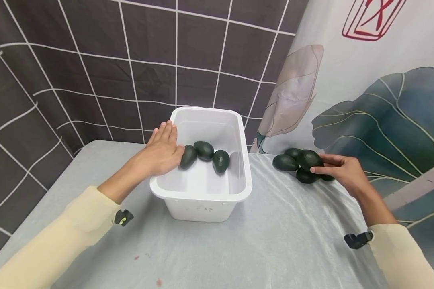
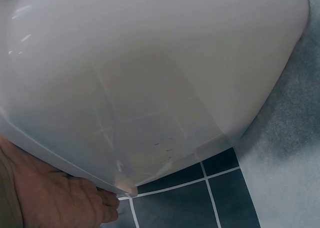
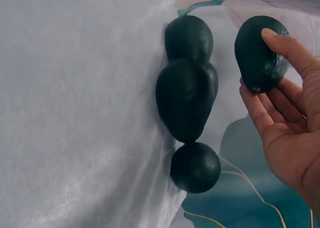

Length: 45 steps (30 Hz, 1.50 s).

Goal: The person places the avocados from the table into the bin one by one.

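A white plastic tub [image 1: 202, 195] stands on the cloth-covered table, with three dark green avocados [image 1: 221, 161] lying inside. My left hand [image 1: 160, 154] rests on the tub's left rim, its fingers straight. Seen from the left wrist, the palm [image 2: 55, 198] lies along the edge of the tub wall [image 2: 150, 88]. To the right of the tub, my right hand [image 1: 343, 170] holds an avocado [image 3: 257, 53] between thumb and fingers. It is raised above several other avocados [image 1: 285, 162] grouped on the cloth, which the right wrist view shows in a row beside the hand.
A dark tile-patterned sheet [image 1: 148, 80] hangs behind and left of the tub. At the right, a white curtain with large leaf prints [image 1: 390, 112] borders the avocado pile. Pale grey cloth [image 1: 275, 241] covers the table, wrinkled on the right.
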Available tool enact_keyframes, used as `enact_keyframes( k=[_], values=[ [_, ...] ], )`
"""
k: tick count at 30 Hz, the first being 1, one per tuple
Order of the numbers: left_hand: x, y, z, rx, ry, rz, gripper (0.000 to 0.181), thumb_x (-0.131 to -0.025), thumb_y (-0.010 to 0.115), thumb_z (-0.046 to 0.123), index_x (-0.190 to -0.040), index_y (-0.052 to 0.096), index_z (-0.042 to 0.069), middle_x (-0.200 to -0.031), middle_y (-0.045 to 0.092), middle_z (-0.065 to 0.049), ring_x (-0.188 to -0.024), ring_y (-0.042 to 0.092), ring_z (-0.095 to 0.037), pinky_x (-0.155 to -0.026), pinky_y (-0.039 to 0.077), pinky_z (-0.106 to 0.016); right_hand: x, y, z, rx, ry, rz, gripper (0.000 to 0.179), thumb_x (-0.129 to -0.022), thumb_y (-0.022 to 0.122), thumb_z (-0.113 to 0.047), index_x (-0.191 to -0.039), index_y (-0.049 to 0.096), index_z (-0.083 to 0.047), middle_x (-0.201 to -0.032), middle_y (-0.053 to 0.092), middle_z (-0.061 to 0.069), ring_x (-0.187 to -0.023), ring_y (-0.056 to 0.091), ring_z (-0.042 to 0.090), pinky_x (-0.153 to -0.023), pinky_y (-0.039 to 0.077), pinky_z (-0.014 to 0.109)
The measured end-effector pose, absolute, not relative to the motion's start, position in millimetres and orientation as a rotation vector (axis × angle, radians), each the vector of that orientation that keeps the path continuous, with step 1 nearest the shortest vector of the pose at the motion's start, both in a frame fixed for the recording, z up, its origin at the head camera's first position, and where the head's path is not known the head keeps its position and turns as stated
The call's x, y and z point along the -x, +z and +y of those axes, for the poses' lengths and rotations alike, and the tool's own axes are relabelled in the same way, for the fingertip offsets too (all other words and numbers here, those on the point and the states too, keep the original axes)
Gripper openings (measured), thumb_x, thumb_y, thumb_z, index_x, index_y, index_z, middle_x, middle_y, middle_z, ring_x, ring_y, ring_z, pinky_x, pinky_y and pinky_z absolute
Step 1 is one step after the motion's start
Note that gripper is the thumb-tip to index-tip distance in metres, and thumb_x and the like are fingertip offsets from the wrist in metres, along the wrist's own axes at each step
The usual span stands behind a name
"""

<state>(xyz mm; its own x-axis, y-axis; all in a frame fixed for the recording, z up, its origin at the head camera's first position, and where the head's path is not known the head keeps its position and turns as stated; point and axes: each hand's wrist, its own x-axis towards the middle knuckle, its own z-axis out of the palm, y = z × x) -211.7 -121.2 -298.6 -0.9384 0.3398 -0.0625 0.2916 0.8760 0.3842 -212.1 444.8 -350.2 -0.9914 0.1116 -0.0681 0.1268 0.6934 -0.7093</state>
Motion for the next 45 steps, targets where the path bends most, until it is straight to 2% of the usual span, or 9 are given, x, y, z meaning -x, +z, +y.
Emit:
enact_keyframes(
  k=[17,19,24,29,32,35,39,43,45],
  values=[
    [211.5,-299.8,-120.5,-0.491,0.556,2.923,0.078,-0.119,0.021,0.038,-0.175,0.0,-0.012,-0.187,-0.013,-0.03,-0.176,-0.015,-0.047,-0.145,-0.008,-0.061,224.0,-345.6,419.6,-0.151,-1.229,2.891,0.09,-0.091,0.094,-0.053,-0.163,0.062,-0.009,-0.106,0.062,-0.045,-0.102,0.063,-0.018,-0.083,0.052,0.004],
    [211.4,-299.8,-120.5,-0.492,0.556,2.923,0.078,-0.119,0.021,0.038,-0.175,0.0,-0.012,-0.187,-0.013,-0.03,-0.176,-0.015,-0.047,-0.145,-0.008,-0.061,225.3,-344.1,417.1,-0.148,-1.205,2.897,0.088,-0.092,0.093,-0.054,-0.162,0.062,-0.01,-0.11,0.065,-0.042,-0.103,0.063,-0.018,-0.087,0.054,0.008],
    [211.7,-300.0,-120.5,-0.494,0.551,2.927,0.078,-0.119,0.021,0.038,-0.175,-0.001,-0.012,-0.187,-0.013,-0.03,-0.176,-0.015,-0.047,-0.145,-0.007,-0.06,228.8,-340.7,411.8,-0.137,-1.167,2.915,0.084,-0.094,0.091,-0.054,-0.161,0.064,-0.01,-0.128,0.073,-0.023,-0.104,0.063,-0.016,-0.103,0.057,0.027],
    [212.0,-300.1,-120.7,-0.492,0.555,2.923,0.078,-0.119,0.022,0.038,-0.175,-0.001,-0.012,-0.187,-0.013,-0.03,-0.176,-0.015,-0.046,-0.145,-0.008,-0.06,232.1,-339.3,404.9,-0.154,-1.192,2.919,0.083,-0.092,0.093,-0.054,-0.158,0.067,-0.012,-0.122,0.073,-0.028,-0.104,0.064,-0.015,-0.103,0.054,0.027],
    [212.0,-300.1,-120.8,-0.491,0.558,2.921,0.078,-0.119,0.022,0.038,-0.176,-0.001,-0.011,-0.187,-0.013,-0.03,-0.176,-0.015,-0.046,-0.145,-0.009,-0.059,234.0,-338.0,400.0,-0.156,-1.196,2.915,0.085,-0.091,0.093,-0.058,-0.158,0.067,-0.012,-0.133,0.077,-0.015,-0.106,0.063,-0.013,-0.114,0.058,0.042],
    [211.8,-299.9,-120.9,-0.49,0.553,2.921,0.078,-0.119,0.022,0.038,-0.176,-0.001,-0.011,-0.187,-0.013,-0.03,-0.177,-0.015,-0.046,-0.145,-0.009,-0.059,236.1,-335.7,395.8,-0.159,-1.179,2.924,0.086,-0.089,0.093,-0.061,-0.157,0.068,-0.014,-0.14,0.078,-0.005,-0.107,0.063,-0.011,-0.115,0.057,0.045],
    [211.5,-299.5,-121.4,-0.492,0.549,2.92,0.078,-0.119,0.022,0.038,-0.176,-0.001,-0.011,-0.187,-0.013,-0.03,-0.176,-0.015,-0.047,-0.145,-0.009,-0.06,239.1,-333.4,391.1,-0.169,-1.178,2.927,0.085,-0.088,0.094,-0.062,-0.156,0.07,-0.017,-0.142,0.078,-0.002,-0.109,0.064,-0.008,-0.11,0.054,0.038],
    [212.1,-299.6,-121.2,-0.494,0.55,2.92,0.078,-0.119,0.022,0.037,-0.176,-0.001,-0.011,-0.187,-0.013,-0.03,-0.176,-0.015,-0.047,-0.145,-0.009,-0.06,241.2,-332.3,385.5,-0.169,-1.214,2.922,0.086,-0.087,0.094,-0.062,-0.157,0.069,-0.018,-0.154,0.074,0.011,-0.112,0.065,-0.006,-0.119,0.053,0.052],
    [212.2,-299.5,-120.9,-0.494,0.551,2.919,0.078,-0.118,0.022,0.037,-0.176,-0.001,-0.011,-0.187,-0.013,-0.03,-0.176,-0.015,-0.047,-0.145,-0.009,-0.06,241.9,-331.6,382.5,-0.164,-1.232,2.925,0.086,-0.087,0.094,-0.062,-0.157,0.07,-0.018,-0.153,0.074,0.011,-0.111,0.066,-0.006,-0.119,0.053,0.053]
  ],
)
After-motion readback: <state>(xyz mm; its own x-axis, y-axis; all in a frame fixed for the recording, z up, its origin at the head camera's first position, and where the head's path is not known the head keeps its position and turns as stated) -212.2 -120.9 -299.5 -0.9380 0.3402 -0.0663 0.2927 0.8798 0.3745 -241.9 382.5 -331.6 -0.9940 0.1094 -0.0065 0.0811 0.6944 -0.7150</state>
